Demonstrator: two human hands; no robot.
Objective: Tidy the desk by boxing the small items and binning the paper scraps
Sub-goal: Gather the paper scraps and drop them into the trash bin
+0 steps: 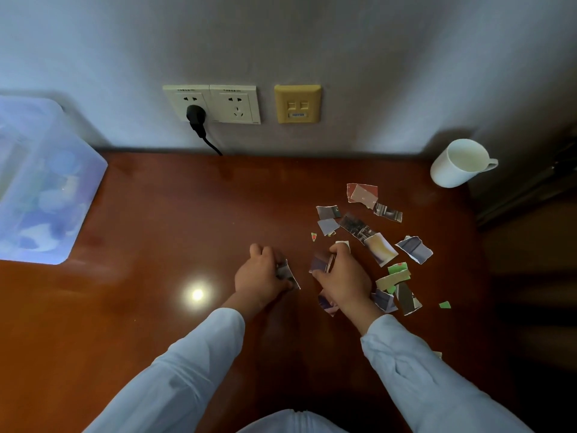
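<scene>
Several torn paper scraps (381, 248) lie scattered on the right half of the brown wooden desk (175, 229). My left hand (260, 273) is at the desk's middle, its fingers curled round a grey scrap (288, 274). Just to its right, my right hand (342, 276) pinches a bluish scrap (320, 263) between thumb and fingers, with more scraps under and beside its wrist. A translucent blue plastic box (40, 182) with a lid stands at the desk's far left; its contents are blurred.
A white mug (459, 164) stands at the back right corner near the wall. Wall sockets (212, 103) with a black plug (196, 118) and a yellow data outlet (297, 103) sit above the desk's back edge. A lamp glare (197, 294) shines left of my left hand.
</scene>
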